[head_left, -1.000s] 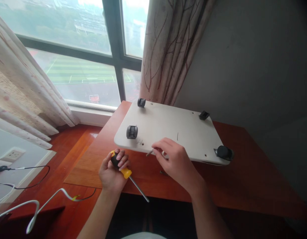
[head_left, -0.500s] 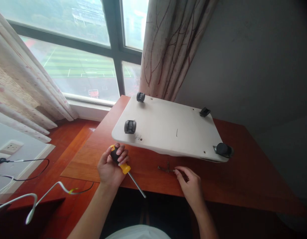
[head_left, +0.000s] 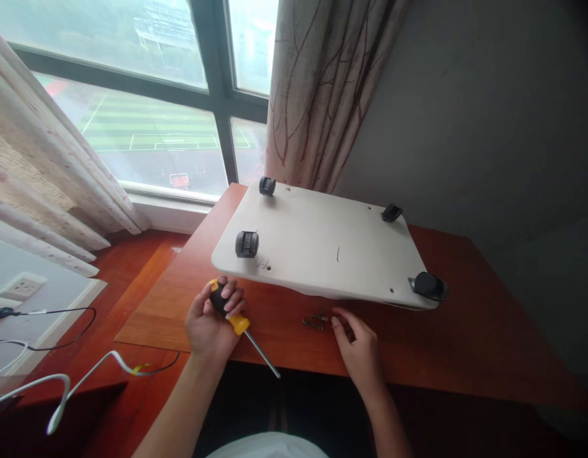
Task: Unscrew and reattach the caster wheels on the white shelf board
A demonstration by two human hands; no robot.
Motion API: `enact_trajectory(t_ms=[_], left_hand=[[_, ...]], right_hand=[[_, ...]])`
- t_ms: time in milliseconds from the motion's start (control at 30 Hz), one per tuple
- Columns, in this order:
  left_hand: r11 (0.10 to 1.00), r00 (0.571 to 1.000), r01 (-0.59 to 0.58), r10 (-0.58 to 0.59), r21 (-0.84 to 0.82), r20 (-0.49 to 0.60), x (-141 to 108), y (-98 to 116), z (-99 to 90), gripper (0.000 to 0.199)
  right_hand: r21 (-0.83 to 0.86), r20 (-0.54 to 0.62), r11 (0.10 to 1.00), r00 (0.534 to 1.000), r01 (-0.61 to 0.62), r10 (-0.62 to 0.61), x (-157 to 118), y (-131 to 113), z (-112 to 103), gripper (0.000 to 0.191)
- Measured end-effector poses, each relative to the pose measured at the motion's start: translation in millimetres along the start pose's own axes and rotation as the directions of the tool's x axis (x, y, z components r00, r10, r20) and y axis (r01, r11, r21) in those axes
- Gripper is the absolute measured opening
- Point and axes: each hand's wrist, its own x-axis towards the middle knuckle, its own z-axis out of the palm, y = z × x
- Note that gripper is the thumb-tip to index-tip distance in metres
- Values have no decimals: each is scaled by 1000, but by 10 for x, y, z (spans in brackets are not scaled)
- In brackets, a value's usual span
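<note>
My left hand (head_left: 216, 318) is wrapped round the yellow and black handle of a screwdriver (head_left: 240, 324), whose metal shaft slants down to the right past the table's front edge. Just right of a small pile of screws (head_left: 315, 320), my right hand (head_left: 358, 340) has its thumb and forefinger close together. Whether anything is between those fingertips is too small to tell. Behind both hands lies a white board (head_left: 317, 242) with several black casters on top, one of them (head_left: 247, 244) near its front left corner, and small holes near its edges.
The board rests on a reddish-brown wooden table (head_left: 485, 331). Behind are a window (head_left: 155, 140) and curtains (head_left: 322, 83). At the lower left, white and black cables (head_left: 93, 369) run from a wall socket (head_left: 21, 286).
My right hand has shifted slightly left and up at the screws, and the pile looks more spread. My left hand keeps the screwdriver in nearly the same place.
</note>
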Motion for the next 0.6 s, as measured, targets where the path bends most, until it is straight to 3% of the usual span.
enact_trajectory(t_ms=[167, 300, 433, 500, 600], left_hand=[[999, 998, -36, 36, 8, 46, -23, 2, 66, 20], [999, 994, -46, 47, -18, 96, -105, 83, 354, 23], [990, 979, -139, 136, 9, 154, -100, 292, 867, 12], [972, 947, -227, 207, 59, 245, -14, 395, 1190, 11], [897, 903, -350, 247, 270, 351, 249, 454, 1720, 12]], right_hand=[[75, -37, 997, 999, -27, 30, -34, 26, -50, 27], [94, -29, 996, 1000, 4, -1, -37, 11, -47, 24], [95, -23, 995, 999, 43, -41, -38, 2, -40, 23], [95, -23, 994, 998, 54, -52, -39, -1, -40, 23], [95, -30, 993, 998, 63, -60, -42, -1, -39, 22]])
